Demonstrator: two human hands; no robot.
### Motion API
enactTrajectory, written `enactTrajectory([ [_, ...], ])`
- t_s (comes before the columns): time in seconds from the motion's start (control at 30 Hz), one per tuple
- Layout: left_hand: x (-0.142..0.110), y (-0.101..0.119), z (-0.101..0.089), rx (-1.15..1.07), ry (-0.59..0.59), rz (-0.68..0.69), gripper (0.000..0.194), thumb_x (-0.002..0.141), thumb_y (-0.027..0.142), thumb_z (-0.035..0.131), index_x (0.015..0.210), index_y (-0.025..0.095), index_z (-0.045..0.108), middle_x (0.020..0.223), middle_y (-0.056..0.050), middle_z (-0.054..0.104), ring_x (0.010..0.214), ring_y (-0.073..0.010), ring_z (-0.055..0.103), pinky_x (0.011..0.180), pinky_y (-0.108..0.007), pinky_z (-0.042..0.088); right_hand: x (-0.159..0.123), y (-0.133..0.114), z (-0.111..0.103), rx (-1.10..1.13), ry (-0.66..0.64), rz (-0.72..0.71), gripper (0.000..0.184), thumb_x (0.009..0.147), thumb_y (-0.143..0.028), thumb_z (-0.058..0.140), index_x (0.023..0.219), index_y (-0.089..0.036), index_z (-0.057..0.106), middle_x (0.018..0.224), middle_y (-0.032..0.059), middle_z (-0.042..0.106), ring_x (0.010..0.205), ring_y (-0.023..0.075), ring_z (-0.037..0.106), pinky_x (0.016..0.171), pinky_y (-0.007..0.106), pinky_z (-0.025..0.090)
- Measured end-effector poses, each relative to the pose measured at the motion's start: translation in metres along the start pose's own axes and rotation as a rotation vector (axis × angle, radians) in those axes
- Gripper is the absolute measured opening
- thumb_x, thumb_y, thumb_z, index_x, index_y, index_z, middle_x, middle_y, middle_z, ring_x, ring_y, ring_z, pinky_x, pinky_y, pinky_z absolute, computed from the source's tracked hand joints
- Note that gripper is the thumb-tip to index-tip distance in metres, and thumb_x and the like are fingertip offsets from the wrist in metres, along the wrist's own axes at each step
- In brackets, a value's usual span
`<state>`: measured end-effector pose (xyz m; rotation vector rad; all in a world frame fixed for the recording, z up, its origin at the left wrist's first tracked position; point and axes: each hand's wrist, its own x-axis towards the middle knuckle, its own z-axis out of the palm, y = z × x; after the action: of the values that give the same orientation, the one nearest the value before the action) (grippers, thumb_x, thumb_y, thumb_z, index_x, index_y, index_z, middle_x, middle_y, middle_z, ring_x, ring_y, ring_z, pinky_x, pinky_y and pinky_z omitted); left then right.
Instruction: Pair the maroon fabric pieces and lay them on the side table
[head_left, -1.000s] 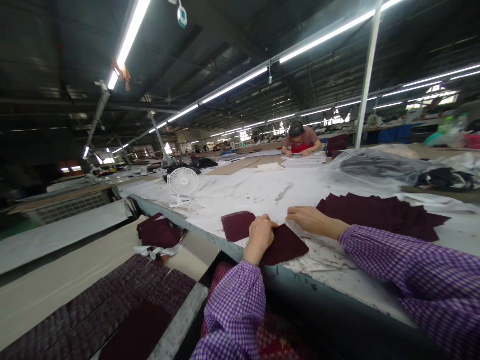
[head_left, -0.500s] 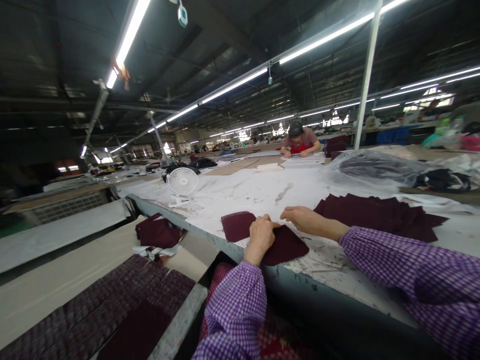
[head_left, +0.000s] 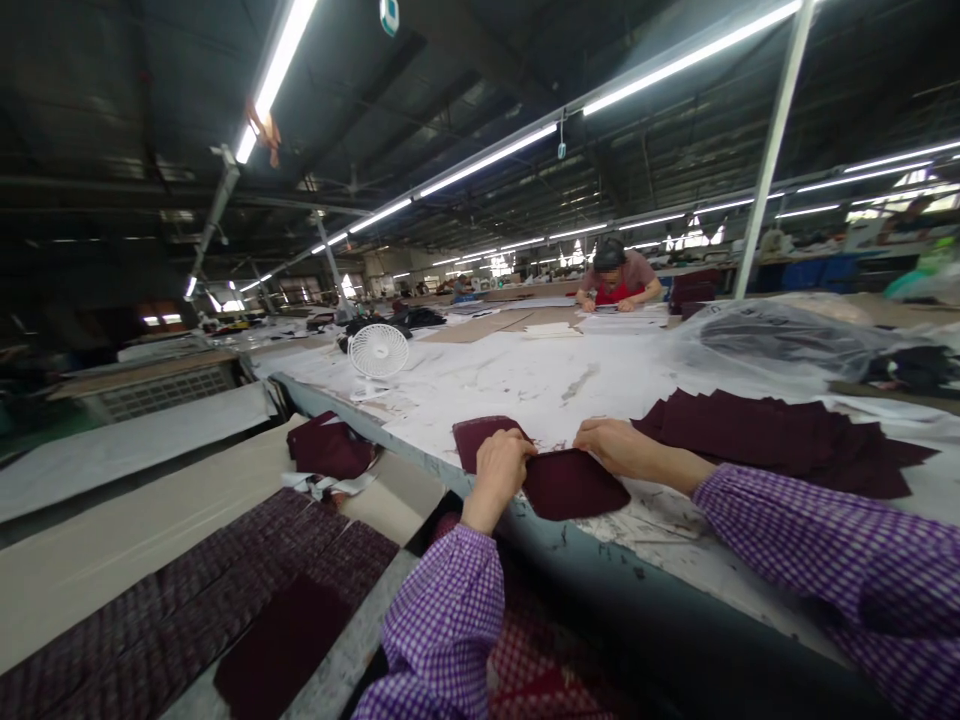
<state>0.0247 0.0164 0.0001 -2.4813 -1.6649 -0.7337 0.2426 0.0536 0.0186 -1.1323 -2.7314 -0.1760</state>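
A dark maroon fabric piece [head_left: 576, 487] with cut corners lies at the near edge of the white-covered table, slightly overhanging it. My left hand [head_left: 501, 472] is closed, thumb and fingers pinching this piece at its far left corner. At the far edge, toward the right, my right hand [head_left: 611, 445] is closed too, its fingertips pinched on the same edge. Another maroon piece [head_left: 480, 432] lies flat to the left, partly hidden behind my left hand. Beyond my right wrist a fanned stack of maroon fabric pieces [head_left: 772, 435] rests on the table.
A small white fan [head_left: 378, 352] stands on the table [head_left: 480, 375] at the left. Clear plastic wrapping [head_left: 780, 335] lies at the right. On a lower surface to the left are rows of maroon pieces [head_left: 300, 545] and a maroon bundle [head_left: 331, 447]. Across the table a person [head_left: 619, 275] leans over papers.
My left hand has shifted from lying over the maroon piece to its left corner. My right hand has come down onto its far edge. The view has turned slightly left.
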Motion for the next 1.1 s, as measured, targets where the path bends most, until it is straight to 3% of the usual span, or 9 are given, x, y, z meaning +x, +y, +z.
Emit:
enactTrajectory([
  [0.2,-0.013,-0.022,0.001,-0.017,0.071,0.040,0.027,0.090,0.021,0.047,0.093,0.026,0.073,0.092,-0.002,0.064,0.089,-0.0178,0.052,0.077,-0.029,0.039,-0.004,-0.006,-0.001,-0.028,-0.061,-0.040,0.034,0.076,-0.002,0.042,0.091,-0.015,0.069,0.097,0.0106,0.064,0.089,0.0190,0.060,0.076,0.025,0.042],
  [0.47,-0.016,-0.021,0.005,0.035,0.108,0.093,0.026,0.091,0.022,0.047,0.093,0.027,0.072,0.089,-0.003,0.063,0.086,-0.0185,0.050,0.075,-0.032,0.037,0.010,-0.031,-0.021,-0.311,-0.237,-0.051,0.056,0.082,-0.009,0.040,0.130,-0.032,0.054,0.099,0.0108,0.062,0.077,0.0205,0.062,0.064,0.029,0.040],
  [0.6,-0.015,-0.026,0.007,-0.058,0.130,0.094,0.025,0.089,0.019,0.049,0.090,0.026,0.073,0.089,-0.004,0.065,0.087,-0.0182,0.052,0.078,-0.031,0.040,0.023,-0.045,-0.027,-0.383,-0.283,-0.097,0.056,0.084,-0.010,0.038,0.133,-0.033,0.051,0.093,0.0119,0.063,0.071,0.0199,0.061,0.059,0.028,0.037],
  [0.8,-0.011,-0.042,0.007,-0.528,0.168,-0.087,0.022,0.084,0.009,0.051,0.093,0.017,0.070,0.088,-0.003,0.069,0.082,-0.0133,0.061,0.079,-0.025,0.047,0.029,-0.049,-0.031,-0.390,-0.291,-0.159,0.056,0.081,-0.009,0.043,0.132,-0.031,0.052,0.084,0.0091,0.064,0.065,0.0163,0.059,0.057,0.026,0.034],
  [0.93,-0.010,-0.041,0.003,-0.466,0.138,-0.070,0.016,0.076,0.012,0.061,0.087,0.017,0.071,0.084,-0.002,0.066,0.079,-0.0141,0.060,0.076,-0.026,0.047,0.029,-0.047,-0.032,-0.333,-0.260,-0.167,0.053,0.079,-0.008,0.045,0.127,-0.028,0.057,0.080,0.0090,0.064,0.062,0.0164,0.057,0.057,0.027,0.035],
  [1.1,-0.009,-0.040,0.003,-0.412,0.119,-0.012,0.015,0.076,0.011,0.059,0.076,0.019,0.071,0.083,-0.001,0.063,0.080,-0.0137,0.058,0.076,-0.025,0.045,0.033,-0.050,-0.032,-0.375,-0.287,-0.195,0.054,0.079,-0.007,0.045,0.127,-0.029,0.056,0.080,0.0086,0.066,0.066,0.0169,0.060,0.059,0.027,0.037],
])
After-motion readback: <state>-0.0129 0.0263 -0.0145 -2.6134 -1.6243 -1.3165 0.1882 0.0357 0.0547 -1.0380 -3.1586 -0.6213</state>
